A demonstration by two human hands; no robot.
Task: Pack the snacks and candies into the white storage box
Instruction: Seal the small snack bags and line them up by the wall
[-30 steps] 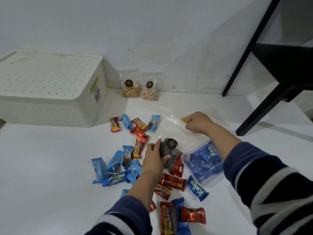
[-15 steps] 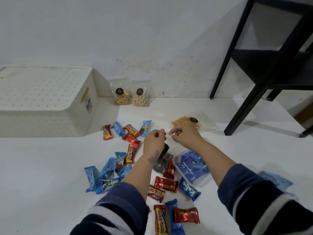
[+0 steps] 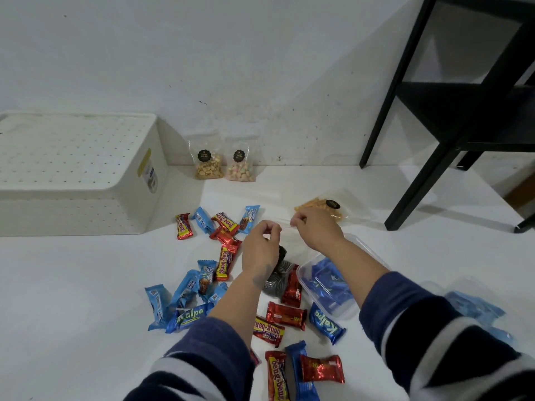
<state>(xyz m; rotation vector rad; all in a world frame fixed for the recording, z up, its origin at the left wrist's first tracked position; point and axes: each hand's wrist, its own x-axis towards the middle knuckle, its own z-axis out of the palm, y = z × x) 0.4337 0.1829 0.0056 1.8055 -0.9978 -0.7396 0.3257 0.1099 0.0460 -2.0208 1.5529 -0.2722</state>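
Observation:
Both hands hold up a clear snack bag of dark spiral cookies [image 3: 276, 277] by its top edge. My left hand [image 3: 262, 244] pinches the left corner and my right hand [image 3: 314, 230] pinches the right corner. The white storage box [image 3: 75, 172] sits at the far left with its perforated lid on. Several red and blue candy bars [image 3: 223, 224] lie scattered on the white floor around my arms. A clear tub of blue bars [image 3: 327, 282] sits under my right forearm. A bag of yellow crackers [image 3: 321, 208] lies just beyond my right hand.
Two small clear bags, one of nuts [image 3: 207, 164] and one of pastel candies [image 3: 241, 166], lean against the wall. A black shelf frame [image 3: 434, 157] stands at the right. A light blue packet [image 3: 474, 309] lies by my right sleeve.
My left hand left the cookie bag's body and my right hand let go of the cracker bag; both now pinch the cookie bag's top edge, lifting it slightly.

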